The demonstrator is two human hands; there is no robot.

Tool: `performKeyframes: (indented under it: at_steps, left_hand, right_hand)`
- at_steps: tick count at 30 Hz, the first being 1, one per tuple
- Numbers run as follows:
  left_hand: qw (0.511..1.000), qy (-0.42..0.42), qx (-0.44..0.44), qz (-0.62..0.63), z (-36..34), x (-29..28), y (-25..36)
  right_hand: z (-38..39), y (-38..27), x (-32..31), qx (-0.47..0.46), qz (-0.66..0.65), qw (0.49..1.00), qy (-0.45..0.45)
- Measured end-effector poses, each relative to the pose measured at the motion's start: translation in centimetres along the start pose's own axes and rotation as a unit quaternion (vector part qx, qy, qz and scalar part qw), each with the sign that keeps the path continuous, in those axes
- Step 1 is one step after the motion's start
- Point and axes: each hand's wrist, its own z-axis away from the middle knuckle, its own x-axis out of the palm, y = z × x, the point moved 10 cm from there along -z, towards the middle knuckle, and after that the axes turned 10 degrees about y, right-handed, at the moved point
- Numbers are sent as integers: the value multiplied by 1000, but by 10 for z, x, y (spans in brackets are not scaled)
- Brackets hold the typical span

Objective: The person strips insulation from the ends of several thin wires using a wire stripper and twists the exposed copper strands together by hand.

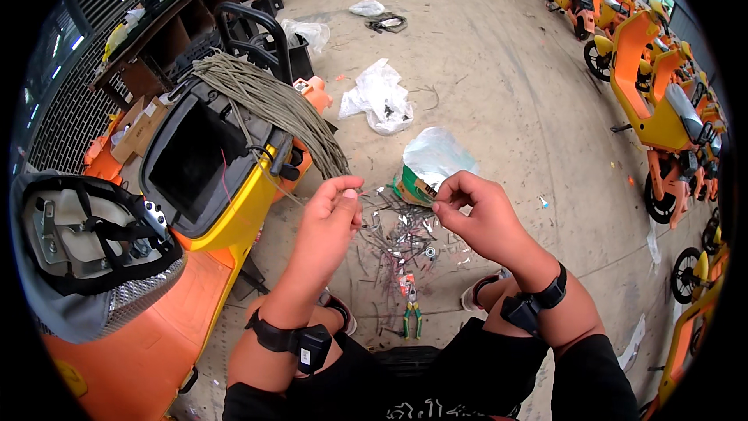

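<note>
My left hand [333,209] is raised in front of me with thumb and forefinger pinched. Whatever it holds is too small to make out. Across from it, my right hand [485,217] is also closed in a pinch, beside a green bag [413,187] with a pale plastic opening; its contents, if any, I cannot make out. A long bundle of grey-brown cables [276,105] lies draped over a yellow scooter's open black compartment [199,152], left of my left hand. Below and between the hands, cut wire scraps [393,245] litter the floor, with green-handled pliers [411,320] near my feet.
A grey seat or helmet-like shell [93,257] rests on the orange scooter body [148,320] at left. Clear plastic bags [379,97] lie farther ahead. Orange and yellow scooters [647,86] line the right side. A brown cabinet [167,31] stands at far left.
</note>
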Motion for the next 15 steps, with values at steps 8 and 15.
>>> performKeyframes:
  at_steps: [8, 15]
  left_hand:
    - [999, -35, -36, 19, 3, 9, -7]
    - [996, -78, -43, 10, 5, 22, -9]
  right_hand:
    - [-1, -14, 3, -88, 31, 995, 22]
    - [-2, -24, 1, -178, 56, 980, 63]
